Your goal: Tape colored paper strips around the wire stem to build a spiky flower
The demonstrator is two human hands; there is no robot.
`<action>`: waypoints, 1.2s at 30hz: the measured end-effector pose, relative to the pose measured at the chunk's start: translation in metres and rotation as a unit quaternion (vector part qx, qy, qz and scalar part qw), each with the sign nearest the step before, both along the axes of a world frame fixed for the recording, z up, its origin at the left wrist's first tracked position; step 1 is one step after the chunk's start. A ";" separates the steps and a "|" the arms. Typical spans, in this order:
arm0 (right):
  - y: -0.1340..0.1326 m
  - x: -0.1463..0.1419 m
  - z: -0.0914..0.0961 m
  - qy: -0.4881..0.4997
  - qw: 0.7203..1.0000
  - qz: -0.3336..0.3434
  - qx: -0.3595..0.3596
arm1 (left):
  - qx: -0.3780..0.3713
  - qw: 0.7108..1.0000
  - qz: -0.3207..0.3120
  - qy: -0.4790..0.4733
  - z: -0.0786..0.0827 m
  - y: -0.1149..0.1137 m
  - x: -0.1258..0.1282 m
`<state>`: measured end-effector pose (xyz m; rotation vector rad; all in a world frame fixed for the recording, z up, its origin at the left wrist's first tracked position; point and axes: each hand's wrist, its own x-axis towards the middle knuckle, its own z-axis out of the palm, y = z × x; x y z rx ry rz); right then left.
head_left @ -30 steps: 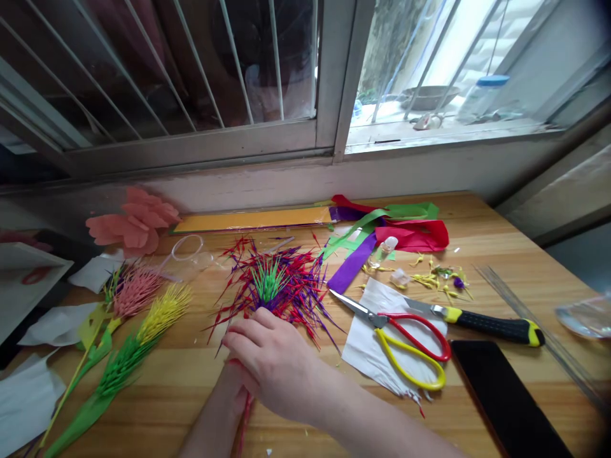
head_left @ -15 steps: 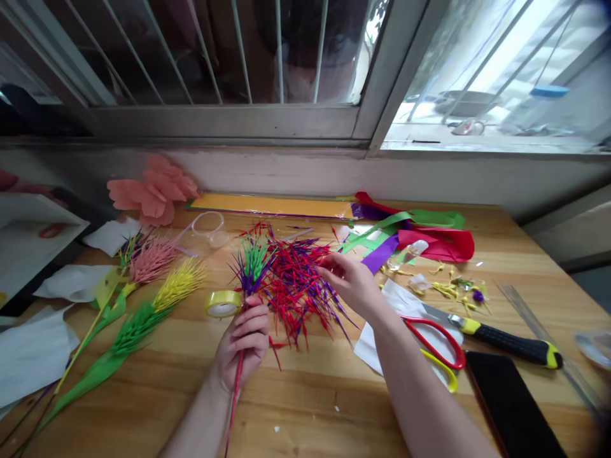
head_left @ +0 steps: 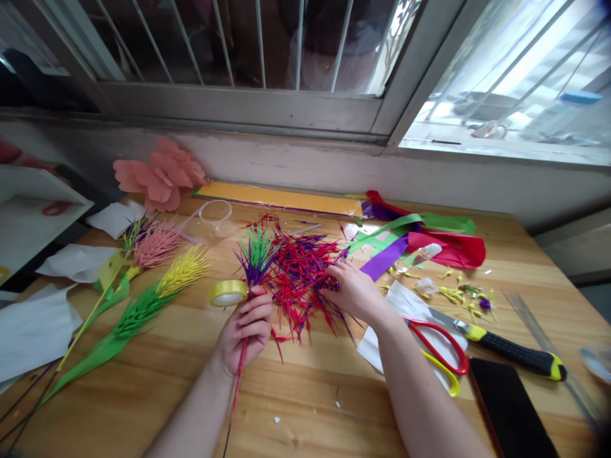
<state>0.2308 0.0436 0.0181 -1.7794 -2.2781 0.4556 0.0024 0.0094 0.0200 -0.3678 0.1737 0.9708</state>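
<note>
My left hand is closed around the red-wrapped stem of a paper wheat ear, which has green bristles at the top and purple ones lower down. A roll of yellowish tape is right beside that hand. At the right edge of a heap of red and purple spiky paper pieces, my right hand reaches in with fingertips bent close together. Whether a piece is between those fingers, I cannot make out.
Finished paper wheat ears in green and yellow and pink lie left. Red-and-yellow scissors, a utility knife, a phone and a clear ruler are right. Coloured paper strips lie behind.
My right hand has lowered into the right side of the heap, its fingers drawing closer together. My left hand keeps its hold on the wheat stem. The camera view has shifted slightly.
</note>
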 end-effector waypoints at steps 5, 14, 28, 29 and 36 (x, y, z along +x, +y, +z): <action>0.001 -0.008 -0.003 0.000 1.000 -0.020 -0.008 | -0.005 1.000 -0.011 -0.016 -0.001 -0.002 0.002; 0.004 -0.001 -0.003 0.154 0.980 -0.054 -0.112 | 0.027 0.999 -0.016 0.030 -0.003 -0.002 0.001; -0.004 0.007 0.017 0.518 0.810 -0.070 -0.264 | 0.027 0.999 -0.024 0.015 -0.002 -0.005 0.005; -0.005 0.004 0.019 0.550 0.784 -0.070 -0.279 | 0.023 0.999 -0.032 0.012 -0.002 -0.005 0.004; -0.012 -0.014 0.035 0.643 0.714 -0.046 -0.272 | 0.053 0.995 -0.077 0.042 -0.005 -0.004 0.000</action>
